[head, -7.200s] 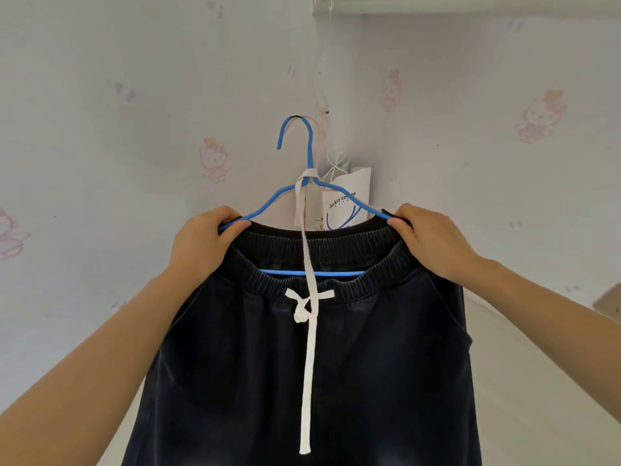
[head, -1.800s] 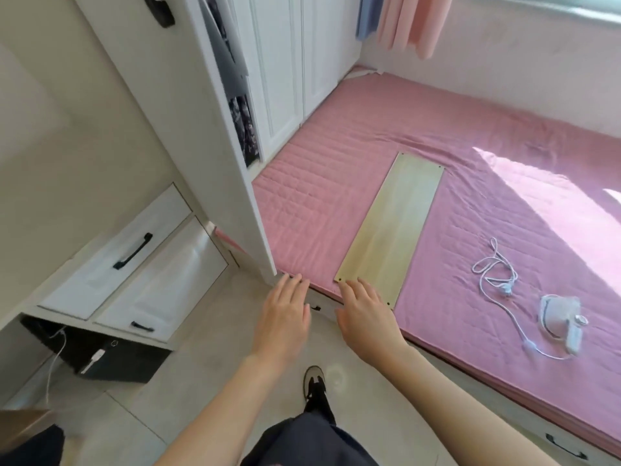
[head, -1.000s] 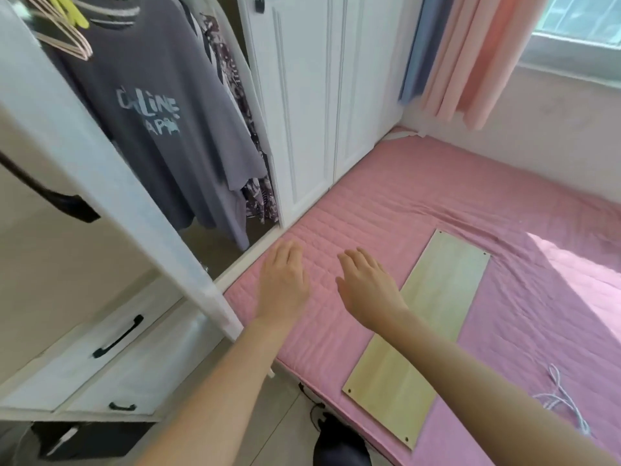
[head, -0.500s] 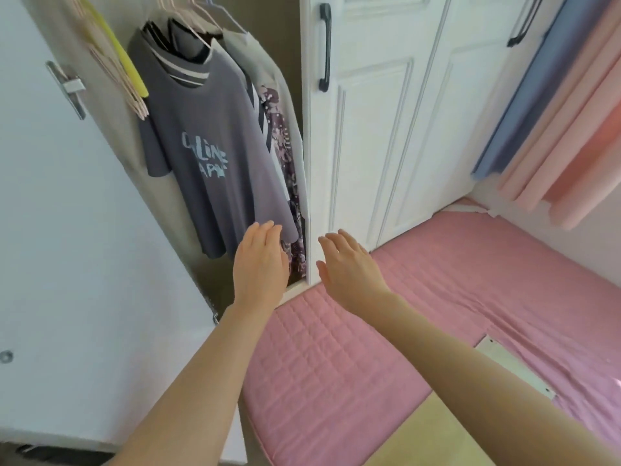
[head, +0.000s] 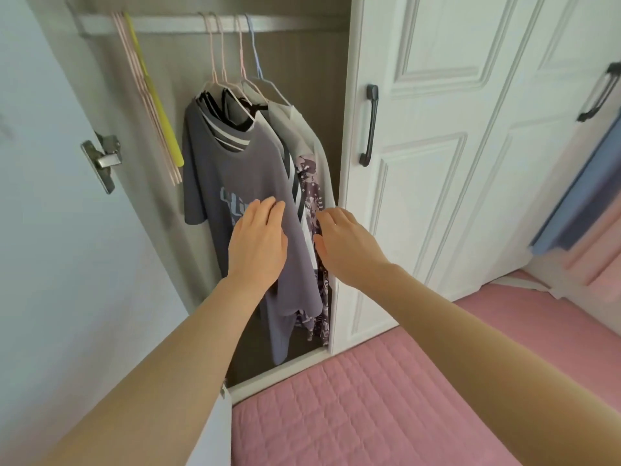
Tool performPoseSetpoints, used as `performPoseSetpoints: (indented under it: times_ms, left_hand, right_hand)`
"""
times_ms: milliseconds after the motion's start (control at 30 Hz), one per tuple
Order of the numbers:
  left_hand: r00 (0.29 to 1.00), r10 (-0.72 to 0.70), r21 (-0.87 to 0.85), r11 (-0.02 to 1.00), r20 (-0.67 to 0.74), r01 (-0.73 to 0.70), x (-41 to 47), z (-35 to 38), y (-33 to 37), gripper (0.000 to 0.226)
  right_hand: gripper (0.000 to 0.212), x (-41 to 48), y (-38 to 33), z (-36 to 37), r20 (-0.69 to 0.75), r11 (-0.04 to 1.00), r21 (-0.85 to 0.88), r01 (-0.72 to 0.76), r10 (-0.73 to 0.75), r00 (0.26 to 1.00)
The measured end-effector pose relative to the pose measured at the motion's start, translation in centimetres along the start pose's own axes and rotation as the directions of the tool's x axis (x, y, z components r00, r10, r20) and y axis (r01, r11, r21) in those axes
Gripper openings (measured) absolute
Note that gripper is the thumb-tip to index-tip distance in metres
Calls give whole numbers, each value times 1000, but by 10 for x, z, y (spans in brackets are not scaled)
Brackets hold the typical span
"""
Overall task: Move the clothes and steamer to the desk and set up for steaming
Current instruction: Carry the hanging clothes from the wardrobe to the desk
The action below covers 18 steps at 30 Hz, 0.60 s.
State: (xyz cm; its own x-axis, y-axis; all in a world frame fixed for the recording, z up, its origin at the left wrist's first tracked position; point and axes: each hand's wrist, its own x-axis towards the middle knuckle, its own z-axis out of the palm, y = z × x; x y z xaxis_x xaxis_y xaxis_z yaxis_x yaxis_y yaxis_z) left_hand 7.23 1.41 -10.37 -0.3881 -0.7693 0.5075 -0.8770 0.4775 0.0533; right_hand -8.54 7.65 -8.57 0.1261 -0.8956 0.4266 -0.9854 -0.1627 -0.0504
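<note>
View: from the head camera I look into an open wardrobe (head: 302,55), with both forearms reaching forward from the bottom of the frame.
Left hand (head: 258,243): fingers straight and close together, palm toward the clothes, holding nothing. It lies over the pale print on the front of the grey T-shirt (head: 235,163); I cannot tell whether the fingertips touch the cloth.
Right hand (head: 346,243): fingers loosely spread and slightly bent, gripping nothing. It is level with the left hand and just beside the patterned purple garment (head: 311,193), near the edge of the closed door.
Clothes: the grey T-shirt hangs foremost on the rail (head: 295,23). Behind it I see a dark striped collar (head: 232,136), then a white garment (head: 302,126), then the patterned purple garment, all packed close together on thin wire hangers.
Spare hangers (head: 151,95): several pink ones and a yellow one hang bare at the left end of the rail, tilted against the side wall.
Open door (head: 60,247): swung out on the left, with a metal hinge (head: 100,161) on its inner face.
Closed door (head: 430,163): white, panelled, with a dark vertical handle (head: 369,126), directly right of the clothes.
Mattress (head: 369,408): pink and quilted, butting against the wardrobe base beneath my arms.
Curtains (head: 584,203): blue and pink folds at the far right edge.
</note>
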Motion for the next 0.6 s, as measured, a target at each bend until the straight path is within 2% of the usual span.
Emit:
performPoseSetpoints:
  times_ms: [133,200,367,600]
  left_hand:
    - [996,83,78,993,26,-84,23,-1,-12,54]
    - [997,73,180,981,-20,-69,62,-4,-34,54]
    - [992,108,172,980,-67,-95,98,-13,-41,54]
    - [988,148,188,973,-50,-136,131,-14,-46,48]
  right_hand:
    - [37,30,4,-7,23,998,44,-36,35,999]
    - [37,80,8,-10,-32,999,-13,46,-47,998]
    - [37,120,19,-15,-107,998,-33,58,-62,992]
    - [34,162,23,-10,-103,996,-37,76,-80,992]
